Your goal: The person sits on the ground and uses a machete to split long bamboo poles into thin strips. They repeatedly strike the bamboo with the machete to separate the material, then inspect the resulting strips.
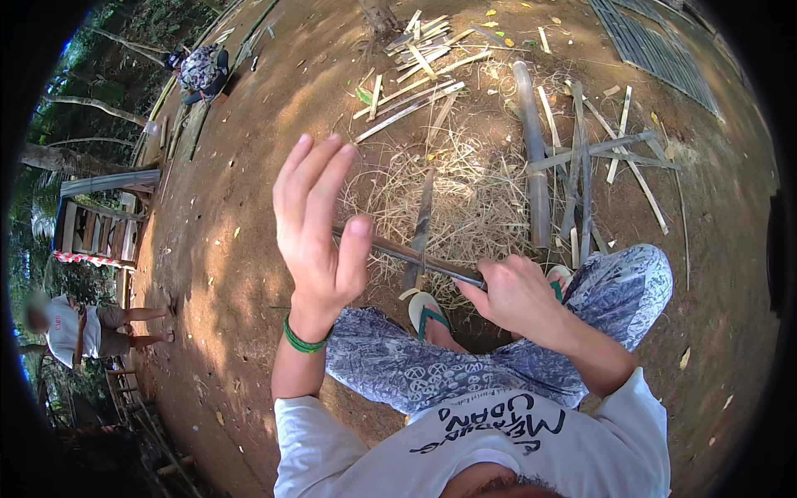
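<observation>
My right hand (523, 299) is closed around the near end of a long, narrow, dark strip (407, 251); whether it is a blade or split bamboo I cannot make out. From my fist it slants up and left across my lap. My left hand (320, 220) is raised at its far end, fingers stretched and thumb apart. The strip passes behind that thumb, and contact there is unclear. Beneath it, a flat greyish-brown bamboo slat (425, 207) crosses, its near end by my left sandal (422, 311).
Pale shavings (465, 187) cover the ground ahead. Beyond lie split bamboo slats (427, 54); to the right are a thick bamboo pole (531, 158) and crossed strips (579, 166). One person (203, 70) is low to the ground at far left; another person (75, 332) stands nearer.
</observation>
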{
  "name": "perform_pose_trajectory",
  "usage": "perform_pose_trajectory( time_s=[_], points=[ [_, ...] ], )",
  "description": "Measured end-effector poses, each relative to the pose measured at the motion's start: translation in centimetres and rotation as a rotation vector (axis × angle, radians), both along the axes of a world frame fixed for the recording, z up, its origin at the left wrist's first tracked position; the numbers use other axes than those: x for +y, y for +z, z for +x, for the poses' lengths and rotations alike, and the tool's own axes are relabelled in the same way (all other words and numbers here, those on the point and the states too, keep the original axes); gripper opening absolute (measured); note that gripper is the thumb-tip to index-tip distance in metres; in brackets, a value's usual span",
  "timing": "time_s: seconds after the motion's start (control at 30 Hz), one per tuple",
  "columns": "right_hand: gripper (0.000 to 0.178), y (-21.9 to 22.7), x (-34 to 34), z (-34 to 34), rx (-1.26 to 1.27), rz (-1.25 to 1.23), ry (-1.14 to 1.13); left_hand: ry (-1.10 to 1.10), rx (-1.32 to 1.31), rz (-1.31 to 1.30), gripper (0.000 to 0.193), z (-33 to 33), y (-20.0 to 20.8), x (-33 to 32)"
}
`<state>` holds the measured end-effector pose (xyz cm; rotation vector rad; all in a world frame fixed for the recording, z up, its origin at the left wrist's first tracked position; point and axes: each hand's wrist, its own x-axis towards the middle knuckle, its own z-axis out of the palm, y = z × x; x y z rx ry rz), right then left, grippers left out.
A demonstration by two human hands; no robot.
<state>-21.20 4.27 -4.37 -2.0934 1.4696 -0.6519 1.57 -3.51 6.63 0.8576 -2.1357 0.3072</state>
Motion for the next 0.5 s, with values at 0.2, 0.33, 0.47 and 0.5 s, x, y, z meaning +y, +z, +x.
perform_pose_trajectory(
  time_s=[0.2, 0.33, 0.47, 0.5],
  points=[
    [0.038, 0.0, -1.4, 1.1, -0.04, 0.045, -0.011, -0.063, 0.19, 0.217, 0.042, 0.5, -5.8, 6.0],
    [0.038, -0.5, -1.9, 1.7, -0.016, 0.04, 0.026, -0.032, 0.221, 0.235, 0.033, 1.4, -9.2, 6.1],
    [0.037, -2.4, -3.2, 2.2, -0.042, 0.062, -0.013, -0.047, 0.219, 0.213, 0.034, 1.8, -9.1, 5.7],
    [0.037, -1.8, -3.1, 2.6, -0.044, 0.064, -0.022, -0.022, 0.224, 0.223, 0.034, 2.0, -9.0, 5.8]
  ],
)
